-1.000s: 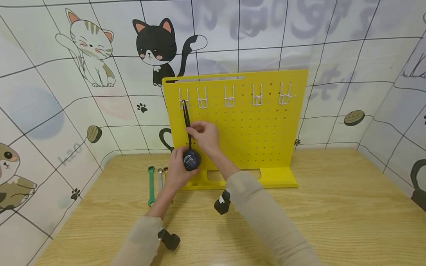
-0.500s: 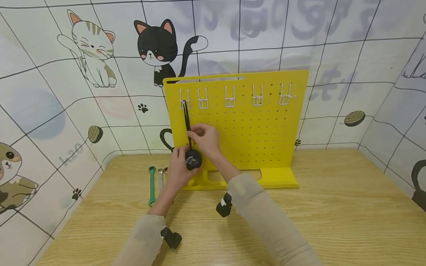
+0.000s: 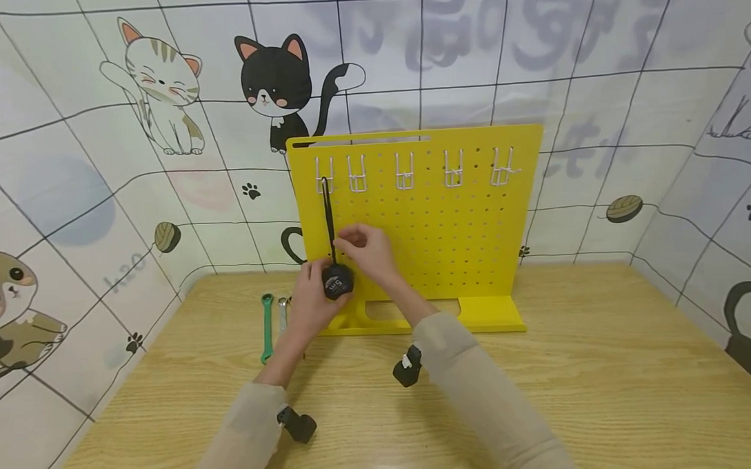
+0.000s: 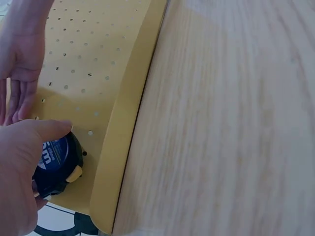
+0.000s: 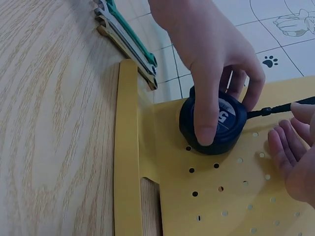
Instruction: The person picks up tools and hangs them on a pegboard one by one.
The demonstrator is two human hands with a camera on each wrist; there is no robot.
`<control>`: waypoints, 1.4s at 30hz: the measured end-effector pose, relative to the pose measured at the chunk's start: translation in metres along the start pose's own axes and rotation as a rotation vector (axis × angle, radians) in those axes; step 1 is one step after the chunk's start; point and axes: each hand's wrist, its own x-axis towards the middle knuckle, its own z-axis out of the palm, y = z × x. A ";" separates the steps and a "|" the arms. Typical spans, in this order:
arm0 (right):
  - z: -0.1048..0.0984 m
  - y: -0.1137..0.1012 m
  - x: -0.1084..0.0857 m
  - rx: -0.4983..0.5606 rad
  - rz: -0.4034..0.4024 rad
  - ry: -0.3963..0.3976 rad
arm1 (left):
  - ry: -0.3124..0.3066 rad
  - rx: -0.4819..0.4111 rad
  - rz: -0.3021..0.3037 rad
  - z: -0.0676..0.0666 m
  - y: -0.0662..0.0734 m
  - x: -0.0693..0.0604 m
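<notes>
In the head view, my left hand [image 3: 311,299] grips a dark round tape measure [image 3: 337,282] marked 5m, low at the left side of the yellow pegboard [image 3: 425,239]. The left thumb lies over the face of its case in the right wrist view. A black wrist strap [image 3: 328,215] runs up from the tape measure, its loop on the leftmost wire hook [image 3: 324,168]. My right hand [image 3: 370,252] is beside the strap with fingers loosely bent, fingertips very near it. Contact there is hard to tell.
Several white wire hooks [image 3: 404,171] line the board's upper part. Left of the board, a green wrench [image 3: 268,328] and a silver wrench [image 3: 283,313] lie on the wooden table [image 3: 579,379], with more wrenches partly hidden by the left arm. A cat-print cloth [image 3: 225,184] hangs behind.
My right hand has shifted slightly right and down, and its fingertips no longer overlap the strap. The tape measure has turned a little in my left hand, its label angled differently.
</notes>
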 end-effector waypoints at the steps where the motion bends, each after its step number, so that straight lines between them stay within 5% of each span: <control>1: -0.002 0.000 -0.001 0.003 0.000 -0.010 | 0.001 -0.002 -0.001 -0.001 0.000 -0.001; 15: -0.027 0.003 -0.014 0.037 0.034 -0.072 | -0.009 -0.072 0.004 -0.015 0.008 -0.009; 27: -0.033 0.002 -0.032 0.034 0.047 -0.161 | -0.061 -0.147 -0.097 -0.035 0.009 -0.023; 34: -0.033 0.001 -0.042 0.063 0.055 -0.203 | -0.054 -0.212 -0.102 -0.046 0.004 -0.031; 42: -0.029 0.004 -0.053 0.033 0.052 -0.245 | -0.104 -0.178 -0.133 -0.059 -0.002 -0.042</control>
